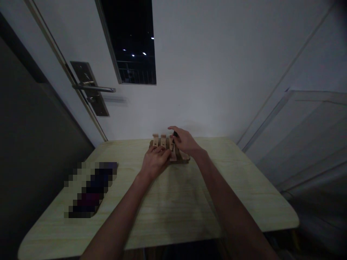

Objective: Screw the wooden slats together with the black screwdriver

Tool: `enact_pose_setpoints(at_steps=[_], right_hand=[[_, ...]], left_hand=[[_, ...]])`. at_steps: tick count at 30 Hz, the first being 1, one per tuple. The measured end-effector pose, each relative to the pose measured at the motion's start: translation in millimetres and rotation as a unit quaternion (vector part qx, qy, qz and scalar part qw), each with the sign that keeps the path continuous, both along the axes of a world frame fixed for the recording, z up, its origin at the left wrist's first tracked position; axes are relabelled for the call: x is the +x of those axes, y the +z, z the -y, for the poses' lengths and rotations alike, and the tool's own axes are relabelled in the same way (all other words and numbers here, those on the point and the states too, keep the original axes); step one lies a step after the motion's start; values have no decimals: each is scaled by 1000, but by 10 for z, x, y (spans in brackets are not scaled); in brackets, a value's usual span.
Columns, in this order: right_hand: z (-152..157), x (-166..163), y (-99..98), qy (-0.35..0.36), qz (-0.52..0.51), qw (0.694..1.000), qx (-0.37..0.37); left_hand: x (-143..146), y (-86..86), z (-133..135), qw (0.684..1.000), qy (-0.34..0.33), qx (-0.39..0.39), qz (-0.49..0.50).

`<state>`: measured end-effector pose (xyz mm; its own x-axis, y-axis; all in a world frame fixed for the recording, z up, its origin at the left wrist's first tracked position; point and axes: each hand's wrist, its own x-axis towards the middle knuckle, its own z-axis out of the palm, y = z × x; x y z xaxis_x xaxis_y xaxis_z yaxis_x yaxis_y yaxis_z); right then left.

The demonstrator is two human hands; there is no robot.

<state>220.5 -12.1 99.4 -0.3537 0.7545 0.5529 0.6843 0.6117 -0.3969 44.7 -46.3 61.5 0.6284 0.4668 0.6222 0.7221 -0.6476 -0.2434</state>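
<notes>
A small wooden rack [179,162] lies near the table's far edge. Several pale slats [163,140] with dark holes and raised far ends cross its brown base. My left hand [155,160] grips its near left side, with the fingers bent over the slats and the thumb by the third one. Above the rack's right part, my right hand [185,142] is closed on a dark-handled tool [175,134], which looks like a screwdriver. The index finger sticks out to the left. A thin dark shaft points down at the third slat; its tip is too small to make out.
The pale wood-patterned table [173,213] stands against a white door with a metal lever handle [94,87] and a dark window [132,43]. A blurred-out dark flat object [93,189] lies at the table's left. A white panel [311,133] is on the right.
</notes>
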Motion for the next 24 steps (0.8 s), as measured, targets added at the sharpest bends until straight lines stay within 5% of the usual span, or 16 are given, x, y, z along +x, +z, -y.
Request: enact_pose_setpoints(at_steps=[24], right_hand=[[91,-27,23,-61,-12,998,-15]], left_hand=[[4,19,10,1000,-2,5,3]])
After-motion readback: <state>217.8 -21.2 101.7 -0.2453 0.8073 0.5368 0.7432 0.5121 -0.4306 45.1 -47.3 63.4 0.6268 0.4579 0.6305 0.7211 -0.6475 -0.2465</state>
